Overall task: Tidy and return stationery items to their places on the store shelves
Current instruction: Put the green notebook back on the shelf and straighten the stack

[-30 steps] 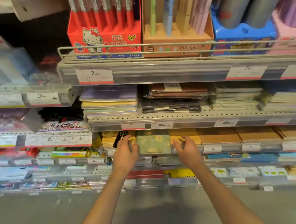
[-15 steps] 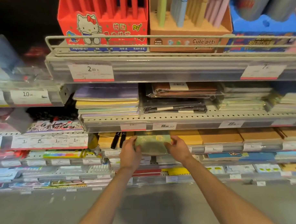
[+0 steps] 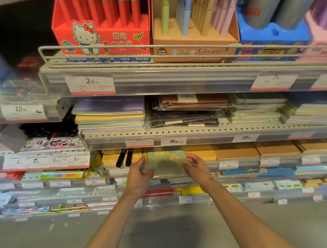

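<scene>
Green notebook (image 3: 166, 161) now drawn partly off the kraft-notebook shelf (image 3: 234, 165), pinched at both edges by left hand (image 3: 139, 177) and right hand (image 3: 196, 170); relocation judged pending.

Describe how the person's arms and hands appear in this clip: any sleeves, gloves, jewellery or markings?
Both forearms are bare as far as the bottom edge of the frame; no sleeve shows. The left hand and right hand wear no gloves. No watch, bracelet or ring is visible on either wrist or on the fingers, though the image is slightly soft. No markings can be seen.
</scene>
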